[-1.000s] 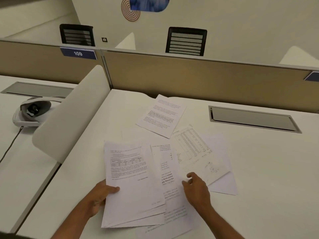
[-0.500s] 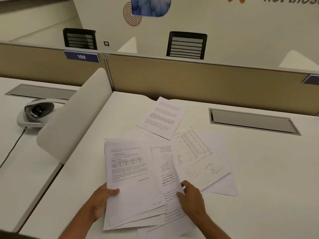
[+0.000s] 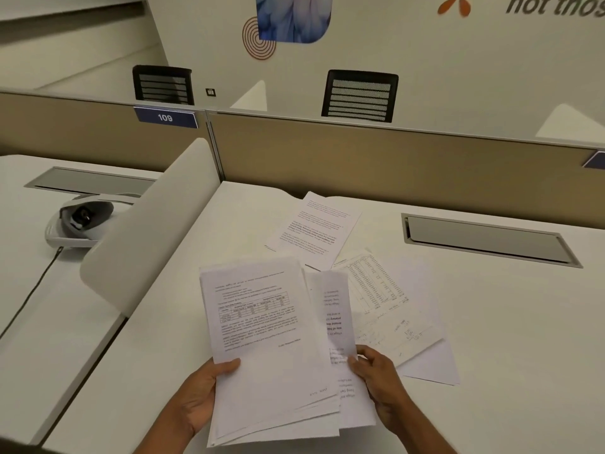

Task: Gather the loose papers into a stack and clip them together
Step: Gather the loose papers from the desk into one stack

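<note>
**Step in hand: gathering.** Your left hand [image 3: 199,398] grips the near-left edge of a fanned stack of white printed sheets [image 3: 262,348]. The thumb lies on the top page and the fingers are underneath. The stack is raised off the white desk top [image 3: 507,339], and its near edges are uneven. Your right hand [image 3: 381,385] pinches the near end of one white sheet with upside-down text [image 3: 339,322]. That sheet curls upward just beside the stack's right edge and overlaps it.

**Assessment.** The stack is only partly gathered.
- The next move calls for laying the pinched sheet flush with the stack.
- At least three sheets then need collecting from the desk:
  - the white sheet of tabulated figures [image 3: 376,290], right of the stack;
  - the plain white sheet [image 3: 435,368] lying under it;
  - the white page of paragraphs [image 3: 314,231], farther off.
- Square the edges before clipping.
- No clip is in view, so you will have to find one.

**Surface and room.**
- A grey recessed cable hatch [image 3: 484,237] sits at the far right of the desk.
- A curved white side divider [image 3: 147,231] stands on the left.
- Beyond it, on the neighbouring desk, rests a white headset-like device [image 3: 82,221] with a black cable [image 3: 29,296].
- A tan partition [image 3: 360,158] closes the far edge and carries a blue plate marked 109 [image 3: 165,117].
- Behind the partition are two black mesh chair backs [image 3: 360,95].
- The pale wall [image 3: 458,60] beyond carries printed graphics.
</note>
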